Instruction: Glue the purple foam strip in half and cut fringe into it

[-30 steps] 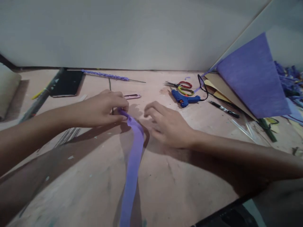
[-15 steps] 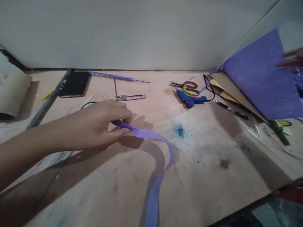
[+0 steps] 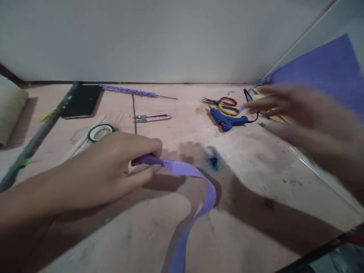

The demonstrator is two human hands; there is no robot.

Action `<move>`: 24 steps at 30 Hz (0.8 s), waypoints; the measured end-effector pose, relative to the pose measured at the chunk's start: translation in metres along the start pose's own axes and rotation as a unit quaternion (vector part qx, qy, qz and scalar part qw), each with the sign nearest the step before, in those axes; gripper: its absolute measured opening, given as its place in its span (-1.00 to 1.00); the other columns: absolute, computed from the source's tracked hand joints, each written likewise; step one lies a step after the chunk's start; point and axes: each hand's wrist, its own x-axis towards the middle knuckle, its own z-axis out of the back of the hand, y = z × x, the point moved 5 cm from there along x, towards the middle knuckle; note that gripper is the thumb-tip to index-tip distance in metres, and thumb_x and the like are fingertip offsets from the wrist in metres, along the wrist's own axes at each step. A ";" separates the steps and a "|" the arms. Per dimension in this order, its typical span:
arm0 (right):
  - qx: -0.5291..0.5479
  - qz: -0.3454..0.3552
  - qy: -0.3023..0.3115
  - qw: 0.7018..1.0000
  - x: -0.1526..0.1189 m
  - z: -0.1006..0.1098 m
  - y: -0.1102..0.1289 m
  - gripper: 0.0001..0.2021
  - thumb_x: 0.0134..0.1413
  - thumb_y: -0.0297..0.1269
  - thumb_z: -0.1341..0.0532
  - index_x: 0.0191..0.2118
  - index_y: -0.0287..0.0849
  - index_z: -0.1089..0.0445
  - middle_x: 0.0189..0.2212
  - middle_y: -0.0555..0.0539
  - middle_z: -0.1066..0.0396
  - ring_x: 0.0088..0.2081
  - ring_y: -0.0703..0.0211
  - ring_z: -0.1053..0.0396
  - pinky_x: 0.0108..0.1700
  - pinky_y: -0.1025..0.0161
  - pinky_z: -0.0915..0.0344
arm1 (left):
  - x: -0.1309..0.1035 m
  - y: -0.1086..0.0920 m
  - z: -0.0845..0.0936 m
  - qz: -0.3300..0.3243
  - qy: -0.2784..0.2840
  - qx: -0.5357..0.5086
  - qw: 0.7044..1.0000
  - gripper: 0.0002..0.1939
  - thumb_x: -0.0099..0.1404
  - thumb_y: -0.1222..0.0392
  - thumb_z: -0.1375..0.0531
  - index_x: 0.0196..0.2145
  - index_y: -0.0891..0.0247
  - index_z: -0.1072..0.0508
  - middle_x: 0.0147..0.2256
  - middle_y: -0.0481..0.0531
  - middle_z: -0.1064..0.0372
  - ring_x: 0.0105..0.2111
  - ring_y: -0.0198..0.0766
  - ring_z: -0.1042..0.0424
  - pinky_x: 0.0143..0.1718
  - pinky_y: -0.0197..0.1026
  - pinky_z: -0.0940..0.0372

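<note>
My left hand (image 3: 113,170) pinches a purple ribbon (image 3: 209,193) between thumb and fingers. From the fingertips the ribbon runs right, curls and drops to the table's front. My right hand (image 3: 295,110), blurred by motion, hovers at the right with its fingers stretched out and nothing seen in them. Closest to those fingertips lie a blue glue gun (image 3: 227,120) and scissors (image 3: 227,105) with red and yellow handles. Thread snips (image 3: 153,118) lie behind my left hand, beside a roll of green tape (image 3: 100,131).
Along the back wall lie a black phone (image 3: 82,100) and a thin wire (image 3: 131,91) partly wrapped in purple. A dark rod (image 3: 40,131) and a cardboard tube (image 3: 11,108) are on the left. Purple sheet material (image 3: 318,68) stands at the right, partly behind my right hand.
My right hand has swung in from the right edge, away from the purple sheet and toward the glue gun. My left hand keeps its pinch on the ribbon; the view has shifted slightly.
</note>
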 end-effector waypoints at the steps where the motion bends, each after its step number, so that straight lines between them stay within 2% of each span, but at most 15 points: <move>1: 0.046 -0.008 0.042 0.998 -0.005 -0.018 0.018 -0.30 0.52 0.11 -0.40 0.62 0.16 -0.32 0.38 -0.24 -0.60 0.37 -0.40 -0.58 0.39 -0.38 -0.51 | -0.001 -0.003 0.000 0.000 -0.013 0.004 1.000 -0.68 0.54 0.11 -0.18 -0.42 0.10 -0.40 -0.55 -0.12 -0.40 -0.58 -0.26 -0.34 -0.52 -0.12 -0.12; 2: 0.101 -0.020 0.090 0.991 -0.007 -0.039 0.036 -0.16 0.43 0.15 -0.47 0.65 0.07 -0.26 0.44 -0.27 -0.55 0.45 -0.43 -0.51 0.47 -0.38 -0.46 | -0.002 -0.005 0.001 -0.001 -0.025 0.009 1.000 -0.66 0.55 0.11 -0.17 -0.44 0.11 -0.37 -0.57 -0.13 -0.36 -0.60 -0.27 -0.31 -0.53 -0.12 -0.10; 4: 0.225 -0.058 0.229 0.945 -0.004 -0.084 0.066 0.04 0.21 0.05 -0.64 0.65 -0.01 -0.20 0.47 -0.27 -0.50 0.43 -0.31 -0.54 0.43 -0.20 -0.53 | -0.005 -0.008 0.002 0.001 -0.050 0.019 0.999 -0.65 0.57 0.11 -0.17 -0.44 0.11 -0.36 -0.57 -0.14 -0.35 -0.60 -0.27 -0.29 -0.52 -0.11 -0.10; 5: 0.264 -0.088 0.267 0.923 0.000 -0.101 0.074 0.06 0.16 -0.02 -0.67 0.64 -0.02 -0.20 0.43 -0.26 -0.52 0.38 -0.24 -0.57 0.37 -0.12 -0.57 | -0.006 -0.008 0.003 0.003 -0.063 0.024 0.998 -0.65 0.58 0.10 -0.18 -0.42 0.11 -0.38 -0.56 -0.14 -0.36 -0.60 -0.27 -0.30 -0.51 -0.11 -0.12; 7: 0.332 -0.118 0.322 0.879 0.013 -0.120 0.082 -0.09 0.14 -0.11 -0.66 0.52 -0.04 -0.32 0.22 -0.17 -0.64 0.16 -0.09 -0.65 0.10 0.08 -0.63 | -0.009 -0.007 0.005 0.005 -0.092 0.030 0.995 -0.68 0.59 0.07 -0.21 -0.38 0.09 -0.44 -0.56 -0.16 -0.38 -0.59 -0.27 -0.32 -0.49 -0.10 -0.15; 9: 0.352 -0.103 0.338 0.867 0.027 -0.118 0.081 -0.39 0.18 -0.14 -0.62 0.28 -0.07 -0.50 -0.06 -0.02 -0.66 -0.11 0.07 -0.61 -0.18 0.24 -0.49 | -0.014 -0.007 0.007 0.004 -0.127 0.033 0.991 -0.73 0.59 0.05 -0.23 -0.33 0.07 -0.49 -0.54 -0.19 -0.41 -0.58 -0.27 -0.33 -0.47 -0.08 -0.15; 10: 0.335 -0.081 0.334 0.877 0.034 -0.111 0.077 -0.53 0.20 -0.12 -0.60 0.15 -0.07 -0.55 -0.16 0.03 -0.63 -0.21 0.13 -0.55 -0.26 0.26 -0.40 | -0.017 -0.008 0.008 0.004 -0.145 0.032 0.989 -0.76 0.59 0.04 -0.24 -0.30 0.05 -0.50 -0.53 -0.20 -0.42 -0.58 -0.27 -0.33 -0.47 -0.07 -0.14; 12: 0.246 -0.028 0.304 0.920 0.045 -0.089 0.066 -0.67 0.24 -0.03 -0.59 -0.04 -0.07 -0.61 -0.24 0.05 -0.60 -0.29 0.16 -0.47 -0.30 0.25 -0.28 | -0.022 -0.012 0.008 0.023 -0.172 0.027 0.984 -0.81 0.60 0.04 -0.25 -0.24 0.02 -0.53 -0.51 -0.23 -0.45 -0.58 -0.28 -0.34 -0.47 -0.07 -0.16; 14: 0.127 0.028 0.260 0.957 0.051 -0.064 0.054 -0.72 0.27 0.00 -0.57 -0.11 -0.04 -0.64 -0.26 0.04 -0.61 -0.31 0.12 -0.48 -0.31 0.21 -0.24 | -0.027 -0.017 0.005 0.055 -0.191 0.016 0.980 -0.82 0.62 0.02 -0.24 -0.20 0.00 -0.54 -0.51 -0.24 -0.45 -0.59 -0.29 -0.35 -0.47 -0.08 -0.19; 17: -0.039 0.109 0.194 0.974 0.052 -0.038 0.040 -0.91 0.21 -0.28 -0.50 -0.20 -0.01 -0.63 -0.40 0.03 -0.56 -0.39 0.07 -0.44 -0.31 0.13 -0.14 | -0.030 -0.020 -0.003 0.104 -0.207 -0.003 0.973 -0.83 0.64 -0.01 -0.25 -0.16 -0.02 -0.57 -0.48 -0.25 -0.52 -0.57 -0.29 -0.42 -0.49 -0.11 -0.21; 18: -0.083 0.127 0.180 0.972 0.051 -0.034 0.036 -0.90 0.19 -0.32 -0.49 -0.19 0.00 -0.63 -0.41 0.01 -0.56 -0.39 0.03 -0.45 -0.28 0.10 -0.16 | -0.030 -0.020 -0.007 0.110 -0.207 -0.009 0.972 -0.83 0.65 -0.02 -0.26 -0.15 -0.02 -0.58 -0.47 -0.24 -0.55 -0.57 -0.29 -0.44 -0.50 -0.12 -0.20; 20: -0.132 0.153 0.166 0.965 0.046 -0.034 0.034 -0.77 0.20 -0.19 -0.54 -0.04 0.00 -0.67 -0.23 -0.10 -0.68 -0.22 -0.19 -0.58 -0.13 -0.03 -0.32 | -0.029 -0.017 -0.015 0.103 -0.199 -0.027 0.974 -0.83 0.65 -0.01 -0.26 -0.14 -0.01 -0.60 -0.49 -0.24 -0.56 -0.59 -0.31 -0.43 -0.53 -0.15 -0.18; 22: -0.131 0.174 0.160 0.963 0.040 -0.044 0.040 -0.36 0.16 0.08 -0.63 0.28 -0.02 -0.61 0.17 -0.27 -0.69 0.17 -0.54 -0.58 0.17 -0.30 -0.42 | -0.026 -0.013 -0.023 0.079 -0.186 -0.058 0.978 -0.82 0.64 0.01 -0.25 -0.15 0.02 -0.61 -0.49 -0.22 -0.57 -0.62 -0.33 -0.41 -0.57 -0.19 -0.16; 23: -0.115 0.184 0.158 0.963 0.036 -0.052 0.047 -0.15 0.10 0.17 -0.67 0.42 -0.04 -0.52 0.34 -0.33 -0.60 0.34 -0.65 -0.48 0.30 -0.43 -0.39 | -0.024 -0.012 -0.026 0.072 -0.179 -0.073 0.979 -0.81 0.64 0.02 -0.25 -0.17 0.03 -0.61 -0.49 -0.22 -0.57 -0.63 -0.34 -0.39 -0.57 -0.21 -0.17; 24: -0.094 0.188 0.159 0.965 0.032 -0.061 0.056 -0.04 0.07 0.18 -0.69 0.49 -0.05 -0.46 0.42 -0.36 -0.53 0.43 -0.68 -0.40 0.39 -0.49 -0.34 | -0.023 -0.010 -0.028 0.069 -0.171 -0.085 0.979 -0.80 0.63 0.04 -0.26 -0.19 0.04 -0.62 -0.49 -0.22 -0.57 -0.63 -0.35 -0.37 -0.56 -0.22 -0.20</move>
